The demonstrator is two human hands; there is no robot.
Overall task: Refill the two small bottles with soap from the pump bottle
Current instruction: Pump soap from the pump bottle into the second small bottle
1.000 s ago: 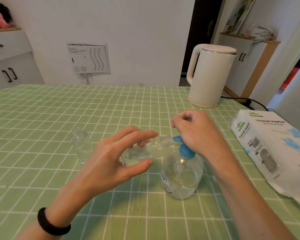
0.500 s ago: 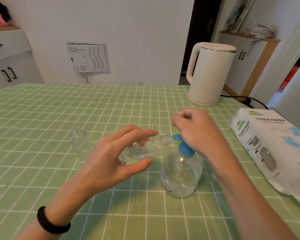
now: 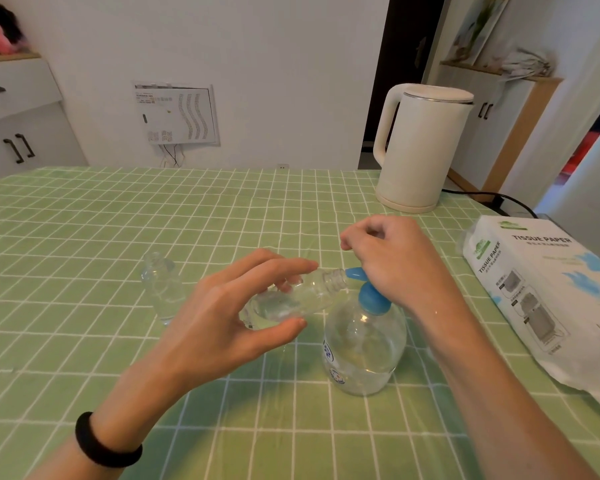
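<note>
Pump bottle (image 3: 364,344) stands lower centre-right of frame on the green checked cloth (image 3: 84,237). R hand (image 3: 392,261) has its heel on the blue pump head (image 3: 369,297), fingers curled in a loose fist, nothing seen in them. L hand (image 3: 222,320) clamps one small bottle (image 3: 291,301) btwn thumb below & fingers above, tilted near-flat, mouth at the nozzle (image 3: 354,273); touching or not, can't tell. To do it well, imo: mouth right under the spout tip, slow full presses, base kept lower so soap runs in. Second small bottle (image 3: 161,289) stands left of centre, near the L hand, so there's a knock risk. Room: open cloth left & bottom. Kettle (image 3: 423,147) upper right & tissue pack (image 3: 541,299) at right edge hem in the R arm.
</note>
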